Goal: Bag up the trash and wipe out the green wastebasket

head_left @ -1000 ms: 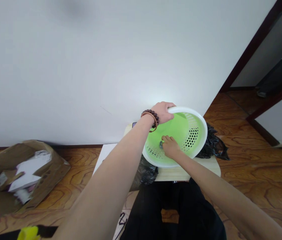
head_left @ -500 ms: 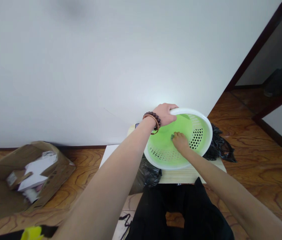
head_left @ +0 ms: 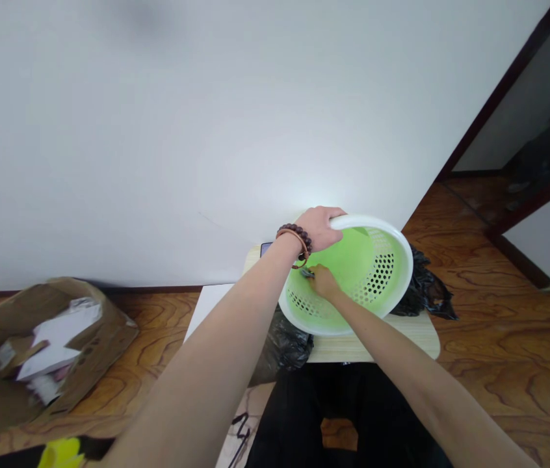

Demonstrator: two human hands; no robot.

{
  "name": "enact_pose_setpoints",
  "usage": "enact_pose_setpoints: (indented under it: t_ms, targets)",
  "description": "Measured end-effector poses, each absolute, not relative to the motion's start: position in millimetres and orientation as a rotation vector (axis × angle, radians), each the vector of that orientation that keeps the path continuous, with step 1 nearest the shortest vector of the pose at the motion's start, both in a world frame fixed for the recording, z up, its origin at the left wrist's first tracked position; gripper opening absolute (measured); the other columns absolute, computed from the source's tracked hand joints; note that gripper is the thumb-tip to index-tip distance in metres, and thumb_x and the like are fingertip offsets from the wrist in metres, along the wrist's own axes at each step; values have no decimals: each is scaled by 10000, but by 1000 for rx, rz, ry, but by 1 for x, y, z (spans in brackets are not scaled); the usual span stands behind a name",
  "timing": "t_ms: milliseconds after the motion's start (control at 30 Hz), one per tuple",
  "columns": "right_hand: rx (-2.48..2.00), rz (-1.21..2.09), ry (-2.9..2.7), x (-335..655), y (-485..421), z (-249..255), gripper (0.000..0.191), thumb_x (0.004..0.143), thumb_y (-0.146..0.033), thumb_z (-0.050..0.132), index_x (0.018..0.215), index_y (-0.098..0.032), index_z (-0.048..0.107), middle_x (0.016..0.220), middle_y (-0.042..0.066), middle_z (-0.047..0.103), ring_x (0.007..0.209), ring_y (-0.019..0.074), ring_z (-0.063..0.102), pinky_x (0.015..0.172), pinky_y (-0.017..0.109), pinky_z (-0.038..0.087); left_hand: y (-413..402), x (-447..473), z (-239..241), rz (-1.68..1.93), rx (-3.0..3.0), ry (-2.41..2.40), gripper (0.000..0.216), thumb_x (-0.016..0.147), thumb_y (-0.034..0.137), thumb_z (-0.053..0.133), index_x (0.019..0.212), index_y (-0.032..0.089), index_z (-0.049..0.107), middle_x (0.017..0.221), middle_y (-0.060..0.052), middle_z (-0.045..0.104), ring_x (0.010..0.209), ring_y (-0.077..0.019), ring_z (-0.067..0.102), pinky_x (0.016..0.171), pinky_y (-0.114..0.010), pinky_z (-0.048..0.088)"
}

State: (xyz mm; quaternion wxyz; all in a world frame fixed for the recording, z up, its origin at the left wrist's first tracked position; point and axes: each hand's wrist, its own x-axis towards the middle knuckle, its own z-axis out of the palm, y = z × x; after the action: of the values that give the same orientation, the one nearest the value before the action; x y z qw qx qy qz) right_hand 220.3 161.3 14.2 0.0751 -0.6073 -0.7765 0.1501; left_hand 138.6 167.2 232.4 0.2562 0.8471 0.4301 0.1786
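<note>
My left hand (head_left: 322, 229), with a beaded bracelet (head_left: 296, 235) at the wrist, grips the white rim of a round green-and-white plastic basket (head_left: 404, 276). The basket is tilted, its hollow inside facing me, and its side wall has rows of holes. Inside it, my right hand (head_left: 324, 282) is closed on a small greyish-green cloth (head_left: 307, 273), held against the left part of the green inner surface. Most of the cloth is hidden by the fingers. The basket rests on a small light-wood table (head_left: 414, 331).
Black plastic bags (head_left: 428, 286) lie on the table right of the basket, and another black bag (head_left: 287, 338) is at its left. A phone-like object (head_left: 265, 248) shows behind my left forearm. On the wooden floor at left stands an open cardboard box (head_left: 104, 351) with packaging inside. A white wall (head_left: 158, 149) rises behind.
My right hand has moved left across the basket's inside with the cloth, from near the middle toward the left side. My left hand keeps its hold on the rim.
</note>
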Motion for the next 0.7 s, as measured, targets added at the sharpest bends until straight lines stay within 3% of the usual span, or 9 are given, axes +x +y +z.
enact_pose_setpoints:
  t_ms: [167, 333, 467, 600, 700]
  targets:
    - [-2038, 38, -2361, 282, 167, 16, 319, 873, -110, 347, 1018, -133, 629, 1025, 162, 580, 979, 226, 526, 852, 326, 334, 166, 137, 232, 541, 2313, 1164, 389, 637, 182, 508, 1003, 203, 637, 793, -18, 651, 632, -127, 528, 580, -245, 404]
    - [-2121, 395, -2203, 237, 168, 13, 301, 850, -100, 373, 987, -93, 642, 1001, 177, 605, 894, 210, 563, 766, 284, 375, 166, 137, 230, 531, 2301, 1187, 409, 635, 172, 507, 1024, 196, 628, 815, -19, 652, 654, -128, 532, 611, -252, 415]
    - [-1912, 516, -2205, 192, 156, 18, 289, 887, -189, 374, 1002, -143, 634, 946, 98, 638, 848, 172, 572, 719, 225, 374, 167, 137, 230, 539, 2311, 1194, 401, 636, 172, 509, 1017, 199, 630, 791, -13, 648, 641, -124, 526, 609, -251, 411]
    - [-1770, 436, -2374, 215, 136, 24, 268, 872, -163, 397, 955, -145, 652, 921, 101, 620, 812, 174, 566, 699, 237, 365, 167, 137, 231, 527, 2312, 1218, 397, 639, 177, 508, 1018, 200, 627, 763, -9, 641, 614, -120, 519, 592, -247, 408]
    - [-1881, 162, -2514, 260, 125, 29, 268, 833, -90, 415, 914, -115, 668, 964, 144, 599, 875, 213, 546, 746, 287, 354, 163, 139, 230, 519, 2332, 1223, 385, 645, 179, 498, 1010, 206, 619, 763, -7, 640, 617, -126, 528, 583, -246, 410]
